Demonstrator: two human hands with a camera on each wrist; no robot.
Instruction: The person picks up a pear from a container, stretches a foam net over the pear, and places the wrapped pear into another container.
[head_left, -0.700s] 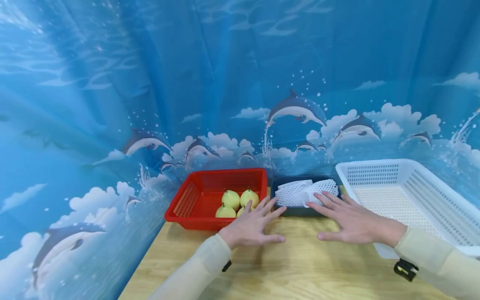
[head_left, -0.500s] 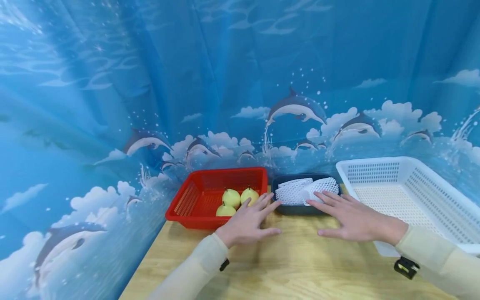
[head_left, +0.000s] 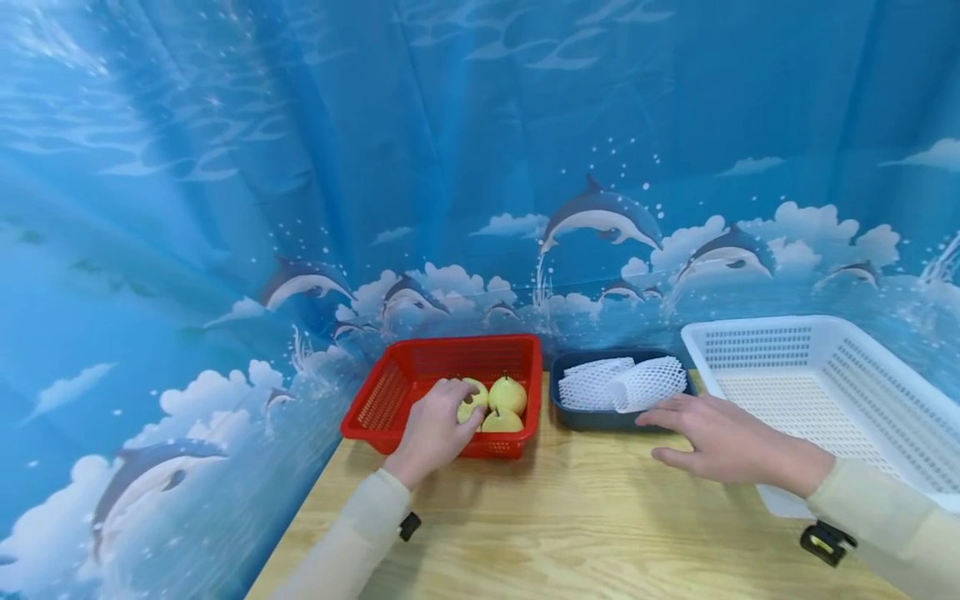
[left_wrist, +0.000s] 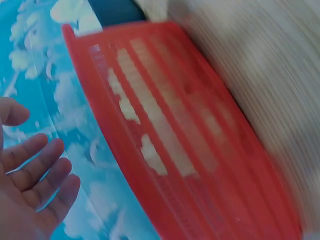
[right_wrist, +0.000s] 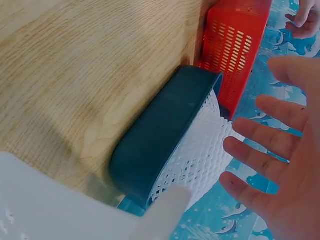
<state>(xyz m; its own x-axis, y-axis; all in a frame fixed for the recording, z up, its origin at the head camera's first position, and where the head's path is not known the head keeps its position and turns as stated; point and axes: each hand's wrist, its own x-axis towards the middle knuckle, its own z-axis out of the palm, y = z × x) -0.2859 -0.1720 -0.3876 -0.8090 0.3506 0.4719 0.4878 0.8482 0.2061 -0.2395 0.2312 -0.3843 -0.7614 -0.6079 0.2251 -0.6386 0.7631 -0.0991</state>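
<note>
My left hand is over the near side of the red basket, its fingers bent above a yellow-green pear; whether they touch it I cannot tell. More pears lie just right of it in the basket. In the left wrist view the left hand has its fingers apart, beside the basket wall. My right hand hovers, fingers spread, at the near right of the dark tray, which holds white foam nets. The right wrist view has this hand holding nothing.
A large white basket stands on the right, beside the dark tray and partly behind the right forearm. All three containers rest on a wooden table. Behind them hangs a blue curtain with dolphins.
My left hand has moved left, from the basket's near right corner to over the pears, and its fingers have bent. The right hand has shifted slightly right, and its fingers look closer together.
</note>
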